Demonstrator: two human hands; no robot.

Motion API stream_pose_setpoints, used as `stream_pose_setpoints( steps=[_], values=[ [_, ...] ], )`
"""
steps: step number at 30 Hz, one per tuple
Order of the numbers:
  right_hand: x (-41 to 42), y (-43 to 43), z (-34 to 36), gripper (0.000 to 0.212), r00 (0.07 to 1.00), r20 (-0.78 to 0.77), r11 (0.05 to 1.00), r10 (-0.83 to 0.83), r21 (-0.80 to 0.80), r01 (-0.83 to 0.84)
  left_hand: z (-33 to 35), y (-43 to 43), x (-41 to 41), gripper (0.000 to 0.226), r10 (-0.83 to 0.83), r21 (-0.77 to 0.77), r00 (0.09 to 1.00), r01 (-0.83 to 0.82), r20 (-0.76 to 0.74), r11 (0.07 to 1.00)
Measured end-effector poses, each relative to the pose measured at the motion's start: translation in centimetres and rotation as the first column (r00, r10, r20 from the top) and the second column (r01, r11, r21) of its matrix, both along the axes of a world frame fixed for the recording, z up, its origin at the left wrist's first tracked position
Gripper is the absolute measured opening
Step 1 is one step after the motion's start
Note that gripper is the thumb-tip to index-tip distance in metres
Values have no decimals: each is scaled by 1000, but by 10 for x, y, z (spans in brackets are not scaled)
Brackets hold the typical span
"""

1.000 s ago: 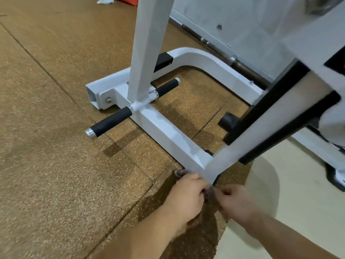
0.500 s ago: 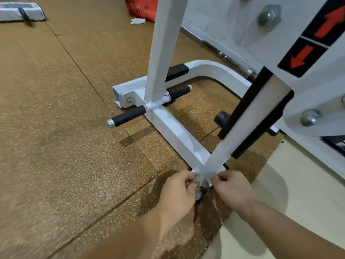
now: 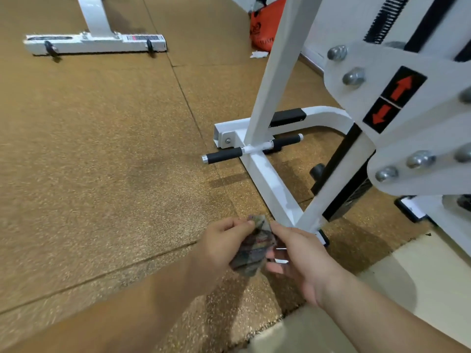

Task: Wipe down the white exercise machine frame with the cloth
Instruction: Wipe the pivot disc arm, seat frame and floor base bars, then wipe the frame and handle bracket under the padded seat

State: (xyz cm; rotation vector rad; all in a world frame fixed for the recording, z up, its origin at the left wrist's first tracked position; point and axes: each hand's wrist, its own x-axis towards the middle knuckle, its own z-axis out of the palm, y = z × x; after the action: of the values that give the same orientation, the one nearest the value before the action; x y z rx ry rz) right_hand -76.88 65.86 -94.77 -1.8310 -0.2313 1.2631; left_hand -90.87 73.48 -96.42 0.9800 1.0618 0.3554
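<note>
Brown speckled floor matting (image 3: 102, 174) filled the left, with a separate white base bar (image 3: 94, 43) lying far left. Near centre, the left hand (image 3: 221, 248) pinched the far end of the crumpled dark cloth (image 3: 254, 250), fingers curled on it. The cloth's long axis ran near to far. It was held just left of the near corner of the white frame (image 3: 267, 184), apparently not touching. The right hand (image 3: 303, 261) gripped the cloth's right side, fingers curled beneath. The frame's base rail ran from that corner away to a crossbar with black grips (image 3: 224, 155). An orange bag (image 3: 265, 24) lay far behind. A bolted white plate (image 3: 356, 103) with red arrows overhung at right.
</note>
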Motion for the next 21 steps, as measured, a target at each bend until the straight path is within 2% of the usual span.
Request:
stream_pose_setpoints(
  steps=[2, 4, 6, 11, 13, 17, 19, 21],
  values=[
    [-8, 1, 12, 30, 1000, 0, 1000, 1, 27, -1, 18, -7, -10, 30, -28, 66, 1000, 29, -11, 997],
    [-20, -1, 25, 24, 999, 20, 998, 25, 53, -26, 36, -17, -22, 24, -26, 216, 994, 49, -109, 975],
    [-36, -6, 34, 23, 996, 34, 992, 80, 92, -83, 55, -30, -37, 17, 13, 297, 983, 43, -183, 954],
    [-78, -26, 67, 36, 984, 54, 967, 168, 185, -175, 103, -67, -92, 30, 60, 274, 979, -4, -196, 962],
    [-93, -39, 87, 22, 965, 127, 937, 230, 239, -255, 126, -86, -110, 20, 59, 296, 983, -5, -172, 955],
    [-106, -66, 131, 39, 912, 300, 902, 279, 246, -356, 172, -112, -123, 23, 84, 355, 983, -22, -160, 935],
    [-104, -80, 155, 38, 902, 347, 903, 257, 247, -352, 190, -115, -121, 25, 50, 406, 972, 49, -229, 912],
    [-96, -90, 177, 49, 881, 397, 898, 256, 240, -369, 210, -114, -115, 25, -27, 451, 948, 175, -316, 875]
  ],
)
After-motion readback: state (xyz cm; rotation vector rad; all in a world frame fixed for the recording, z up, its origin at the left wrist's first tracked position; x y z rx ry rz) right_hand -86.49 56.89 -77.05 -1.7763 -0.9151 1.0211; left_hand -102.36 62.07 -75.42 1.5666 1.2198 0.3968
